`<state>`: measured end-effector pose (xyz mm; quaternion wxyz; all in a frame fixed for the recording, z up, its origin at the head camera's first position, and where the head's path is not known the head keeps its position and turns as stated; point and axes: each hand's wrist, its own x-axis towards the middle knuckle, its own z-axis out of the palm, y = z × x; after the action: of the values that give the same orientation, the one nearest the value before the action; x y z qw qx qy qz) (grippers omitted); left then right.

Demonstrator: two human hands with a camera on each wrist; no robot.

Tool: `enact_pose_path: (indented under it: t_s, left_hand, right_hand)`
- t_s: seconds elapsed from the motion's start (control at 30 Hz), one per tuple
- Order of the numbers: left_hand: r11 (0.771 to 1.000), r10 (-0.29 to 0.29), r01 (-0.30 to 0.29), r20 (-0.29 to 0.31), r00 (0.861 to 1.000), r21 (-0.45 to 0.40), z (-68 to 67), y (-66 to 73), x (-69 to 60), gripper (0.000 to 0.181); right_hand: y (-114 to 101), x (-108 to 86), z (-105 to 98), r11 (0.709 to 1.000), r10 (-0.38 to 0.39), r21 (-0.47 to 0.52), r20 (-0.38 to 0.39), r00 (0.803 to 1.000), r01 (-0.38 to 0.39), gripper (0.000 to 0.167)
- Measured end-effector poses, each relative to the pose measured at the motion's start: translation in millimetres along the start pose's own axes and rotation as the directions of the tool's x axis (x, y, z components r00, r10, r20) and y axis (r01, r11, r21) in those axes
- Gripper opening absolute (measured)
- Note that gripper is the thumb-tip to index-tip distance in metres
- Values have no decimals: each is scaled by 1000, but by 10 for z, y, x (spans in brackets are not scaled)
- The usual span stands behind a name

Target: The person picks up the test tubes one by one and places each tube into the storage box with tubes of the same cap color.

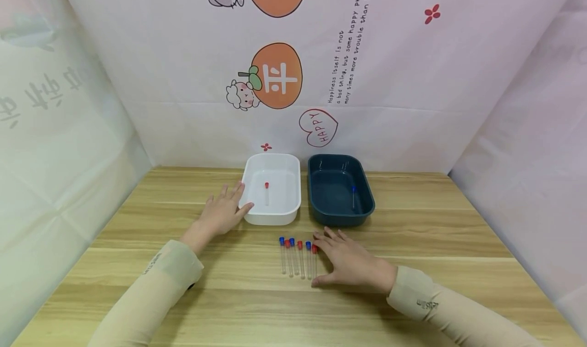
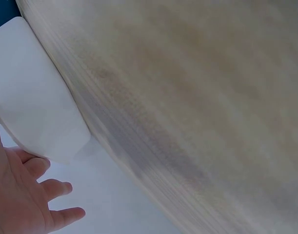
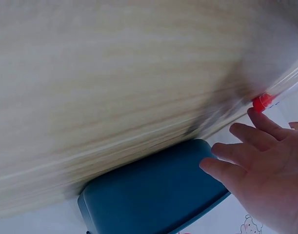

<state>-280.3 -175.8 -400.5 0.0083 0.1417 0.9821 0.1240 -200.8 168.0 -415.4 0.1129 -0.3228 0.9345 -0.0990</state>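
My left hand (image 1: 222, 212) rests against the left side of a white plastic bin (image 1: 272, 218), fingers spread, the thumb at its near left corner. Inside that bin lies a test tube with a red cap (image 1: 267, 186). To its right stands a dark blue bin (image 1: 340, 219) holding a blue-capped test tube (image 1: 353, 198). Several test tubes (image 1: 301, 263) with mixed red and blue caps lie in a row in front of the bins. My right hand (image 1: 349, 262) is at the row's right end, fingers extended; in the right wrist view a fingertip is at a red cap (image 3: 262, 102).
Everything stands on a wood-grain table (image 1: 238, 306). A white printed cloth (image 1: 385, 133) hangs directly behind the bins, and more white cloth (image 1: 59, 174) closes in the left and right sides.
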Motion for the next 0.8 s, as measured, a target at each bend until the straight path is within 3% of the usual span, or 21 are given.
enact_pose_path:
  t_s: [0.8]
  left_hand:
    - [1000, -3, 3, 0, 1000, -15, 3, 20, -7, 77]
  right_hand:
    - [-18, -10, -77, 998, -59, 0, -76, 995, 59, 98]
